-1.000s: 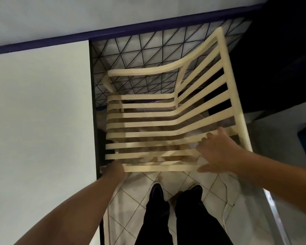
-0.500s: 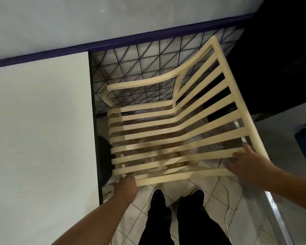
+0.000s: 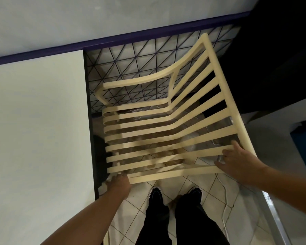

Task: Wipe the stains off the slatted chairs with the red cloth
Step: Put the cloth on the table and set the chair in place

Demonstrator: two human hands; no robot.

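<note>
A cream slatted chair (image 3: 159, 128) fills the middle of the view, seen from above, with its seat slats running left to right and its back rising toward the upper right. My left hand (image 3: 119, 182) grips the near left corner of the front slat. My right hand (image 3: 237, 160) holds the near right corner, fingers over the last slats by the side rail. No red cloth is in view. The slats show no stain that I can make out.
A pale table top (image 3: 37, 138) lies close on the left, its dark edge beside the chair. A wall with a purple band (image 3: 113, 42) and a triangle-patterned panel (image 3: 148, 55) stands behind. My shoes (image 3: 155, 193) stand on tiled floor; a white cable (image 3: 224, 206) trails right.
The chair has swung, its right side coming nearer and further right. My right hand slid from the middle slats to the right corner. My left hand stayed on the left corner.
</note>
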